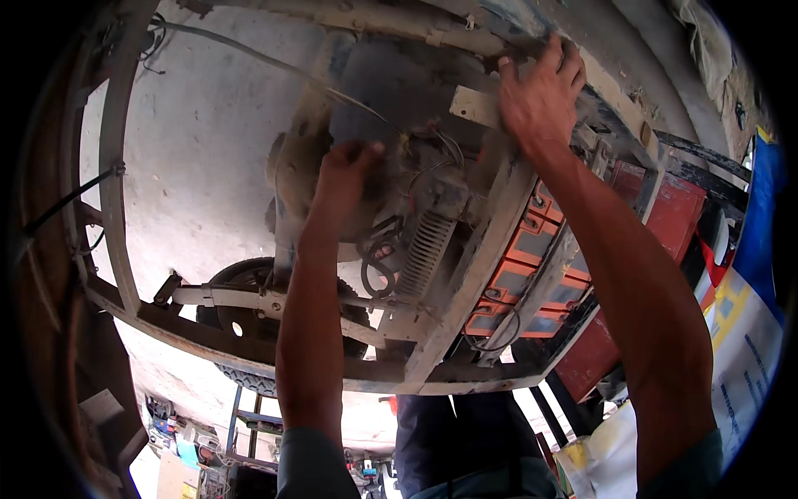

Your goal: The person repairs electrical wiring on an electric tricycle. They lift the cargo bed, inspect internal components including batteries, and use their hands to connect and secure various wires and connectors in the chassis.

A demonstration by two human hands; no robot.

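Curling near wires [450, 148], left hand [344, 172] hides its grip — can't tell — right hand [542, 101] splayed.

1. Looks like a vehicle repair workshop.
2. Shows this in a bare, grimy metal frame [112, 158] with a wheel [253, 333], orange batteries [530, 241] and a loose cable [274, 62] exposed.
3. Has a stained grey floor [199, 141] beyond.
4. Holds jumbled small items [187, 437] at lower left, too small to tell apart.
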